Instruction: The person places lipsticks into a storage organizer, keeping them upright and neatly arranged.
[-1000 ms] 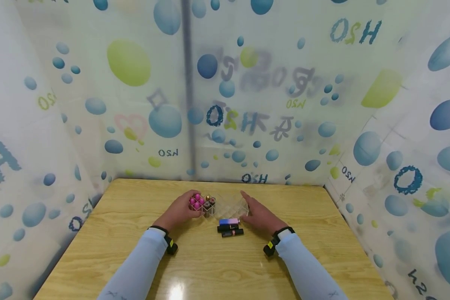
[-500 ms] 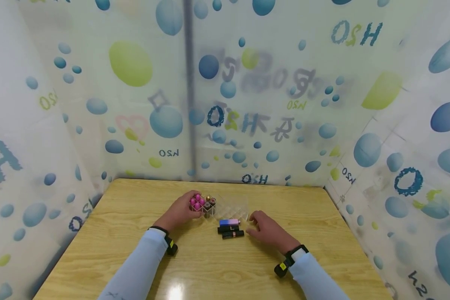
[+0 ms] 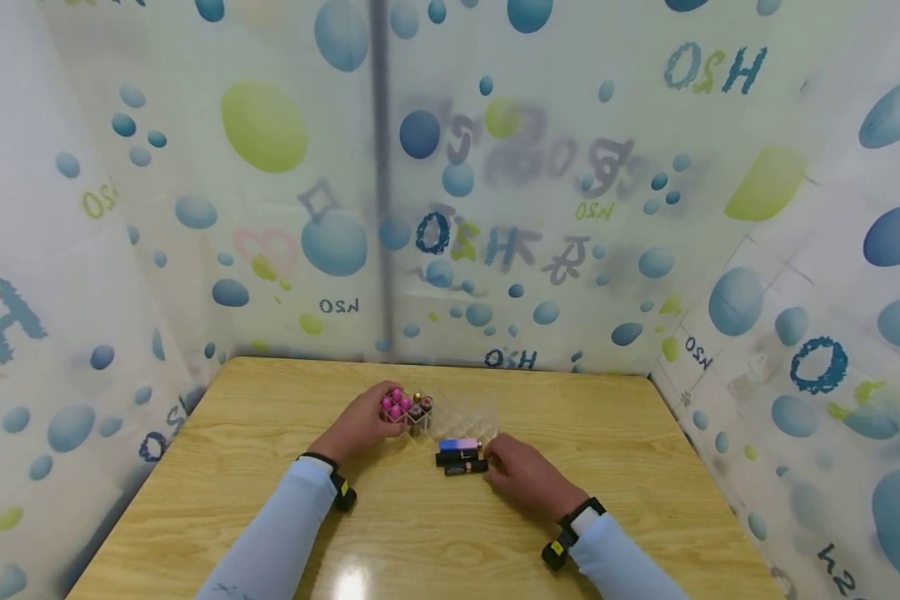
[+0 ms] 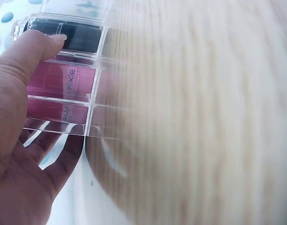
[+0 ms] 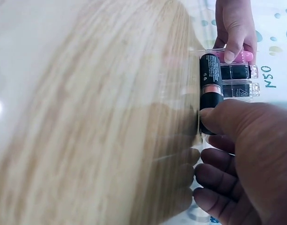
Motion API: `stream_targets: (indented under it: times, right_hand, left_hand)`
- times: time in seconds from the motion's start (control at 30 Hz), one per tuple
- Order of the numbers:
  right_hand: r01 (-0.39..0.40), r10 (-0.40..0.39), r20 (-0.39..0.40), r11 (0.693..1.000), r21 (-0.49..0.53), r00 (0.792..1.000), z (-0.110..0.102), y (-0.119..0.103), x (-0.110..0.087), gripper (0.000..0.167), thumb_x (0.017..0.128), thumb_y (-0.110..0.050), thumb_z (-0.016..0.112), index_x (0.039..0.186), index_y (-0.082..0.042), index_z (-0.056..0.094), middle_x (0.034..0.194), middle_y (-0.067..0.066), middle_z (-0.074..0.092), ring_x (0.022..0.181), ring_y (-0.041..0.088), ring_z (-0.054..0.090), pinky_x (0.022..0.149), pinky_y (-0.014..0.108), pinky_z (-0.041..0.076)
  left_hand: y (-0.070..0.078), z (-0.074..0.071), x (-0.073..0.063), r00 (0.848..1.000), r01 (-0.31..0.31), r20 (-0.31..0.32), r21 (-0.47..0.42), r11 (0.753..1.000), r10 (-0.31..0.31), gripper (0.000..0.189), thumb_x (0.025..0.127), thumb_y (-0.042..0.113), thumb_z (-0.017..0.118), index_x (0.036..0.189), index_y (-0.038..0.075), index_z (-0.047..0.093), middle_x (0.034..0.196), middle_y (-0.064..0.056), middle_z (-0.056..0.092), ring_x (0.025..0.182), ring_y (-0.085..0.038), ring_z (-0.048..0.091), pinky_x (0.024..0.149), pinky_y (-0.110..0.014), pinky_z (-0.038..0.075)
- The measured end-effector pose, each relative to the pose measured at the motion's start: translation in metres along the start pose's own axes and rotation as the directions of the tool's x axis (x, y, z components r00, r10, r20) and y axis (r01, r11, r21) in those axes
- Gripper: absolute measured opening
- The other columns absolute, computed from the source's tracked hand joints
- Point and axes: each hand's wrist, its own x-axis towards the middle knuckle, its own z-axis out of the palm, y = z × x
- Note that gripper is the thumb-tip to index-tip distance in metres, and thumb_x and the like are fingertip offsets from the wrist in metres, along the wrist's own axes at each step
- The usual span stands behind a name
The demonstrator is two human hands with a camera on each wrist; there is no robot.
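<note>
A clear divided lipstick organizer (image 3: 465,414) stands on the table. Its left end bears several pink-topped lipsticks (image 3: 395,406) and several darker ones (image 3: 418,407). My left hand (image 3: 360,423) grips that end; in the left wrist view the thumb presses its front wall and other fingers lie at its side. In front of the organizer lie a blue-and-pink tube (image 3: 458,445) and two black lipstick tubes. My right hand (image 3: 528,477) pinches the end of the nearest black lipstick tube (image 5: 210,75) between thumb and index finger; its other fingers are curled.
The wooden table (image 3: 405,533) extends around the organizer on all sides. A patterned curtain (image 3: 450,333) hangs behind the table's back edge and along both sides. Each wrist bears a small black camera (image 3: 557,552).
My right hand has left the organizer's right end, drawn back toward me, then moved left to the nearest black lipstick tube. The left hand has kept its grip on the organizer.
</note>
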Motion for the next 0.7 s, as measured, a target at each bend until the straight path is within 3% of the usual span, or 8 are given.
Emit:
stream_targets:
  times: [0.27, 0.5, 0.7]
  right_hand:
    - [-0.007, 0.007, 0.006, 1.0, 0.001, 1.0, 0.001, -0.001, 0.003, 0.015, 0.107, -0.027, 0.076, 0.118, -0.021, 0.066, 0.102, -0.009, 0.055, 0.088, 0.009, 0.054, 0.079, 0.032, 0.049]
    - [-0.074, 0.068, 0.06, 0.99, 0.12, 0.996, -0.007, -0.004, 0.004, 0.013, 0.108, -0.028, 0.075, 0.118, -0.022, 0.07, 0.106, -0.011, 0.066, 0.094, 0.008, 0.063, 0.083, 0.035, 0.056]
    - [-0.08, 0.061, 0.09, 0.972, 0.223, 0.994, -0.017, -0.011, 0.007, 0.013, 0.109, -0.027, 0.075, 0.121, -0.022, 0.072, 0.101, -0.01, 0.071, 0.084, 0.009, 0.067, 0.07, 0.031, 0.057]
  left_hand:
    - [-0.001, 0.001, 0.001, 1.0, -0.001, -0.001, 0.013, 1.0, 0.001, 0.076, 0.091, 0.02, 0.094, 0.155, 0.008, 0.053, 0.143, -0.012, 0.065, 0.132, -0.03, 0.063, 0.118, -0.055, 0.048]
    - [0.0, 0.0, 0.0, 1.0, -0.002, -0.005, 0.004, 1.0, 0.002, 0.076, 0.092, 0.02, 0.094, 0.155, 0.009, 0.053, 0.142, -0.011, 0.065, 0.132, -0.029, 0.063, 0.118, -0.054, 0.048]
    - [-0.001, 0.0, 0.0, 1.0, 0.001, -0.007, 0.001, 1.0, -0.001, 0.075, 0.092, 0.02, 0.093, 0.155, 0.01, 0.054, 0.14, -0.01, 0.066, 0.13, -0.028, 0.064, 0.116, -0.054, 0.05]
